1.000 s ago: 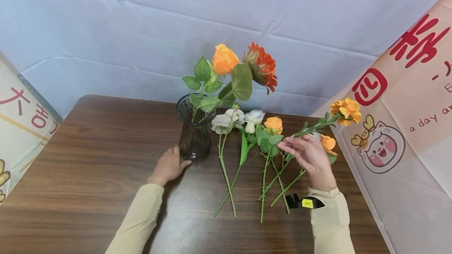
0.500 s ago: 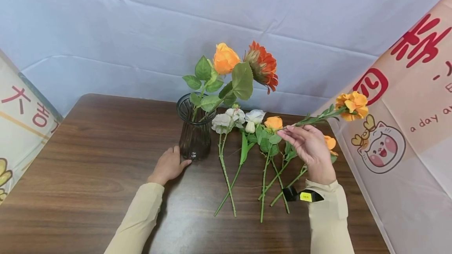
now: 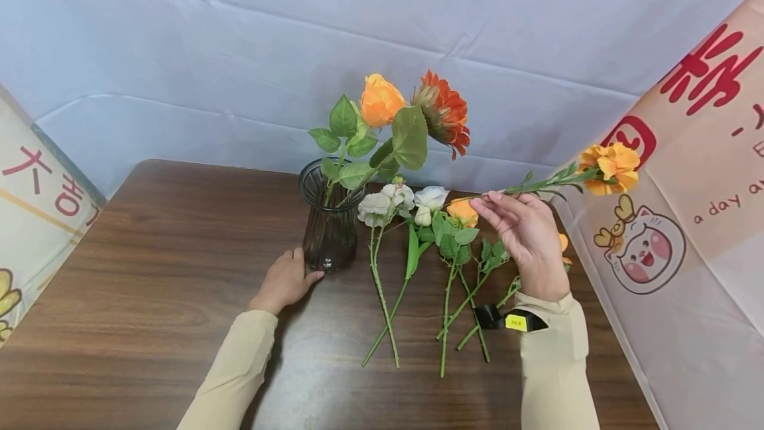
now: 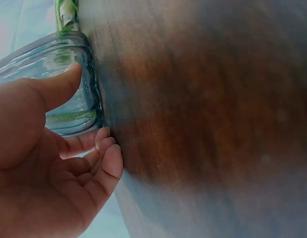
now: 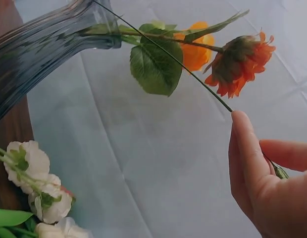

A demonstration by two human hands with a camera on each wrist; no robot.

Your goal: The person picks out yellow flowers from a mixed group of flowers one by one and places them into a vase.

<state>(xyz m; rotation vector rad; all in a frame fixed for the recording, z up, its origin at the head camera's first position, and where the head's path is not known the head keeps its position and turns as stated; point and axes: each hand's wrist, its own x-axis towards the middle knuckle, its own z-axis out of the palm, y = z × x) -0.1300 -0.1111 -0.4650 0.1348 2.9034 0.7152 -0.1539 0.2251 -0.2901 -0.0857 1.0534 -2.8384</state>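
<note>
Low on the dark ribbed glass vase (image 3: 329,244), my left hand (image 3: 285,282) holds its base; the left wrist view has the thumb (image 4: 64,87) on the glass and the fingers bent at its other side. An orange rose (image 3: 382,101) and a red-orange daisy-like flower (image 3: 444,111) stand in the vase, leaning right. My right hand (image 3: 528,241) pinches the thin stem (image 5: 208,88) of a yellow-orange flower (image 3: 615,168) above the table. Its bloom points right, and the bare stem end runs left, overlapping the vase mouth in the right wrist view.
Several cut flowers lie on the brown wooden table (image 3: 179,284) right of the vase: white blooms (image 3: 375,208), a pale blue-white one (image 3: 431,197), an orange rose (image 3: 462,212). A pale cloth (image 3: 239,52) hangs behind, with a printed banner (image 3: 704,217) at right.
My right hand has risen slightly, carrying the yellow-orange flower up and to the right, its stem turning flatter. My left hand and the vase have stayed put.
</note>
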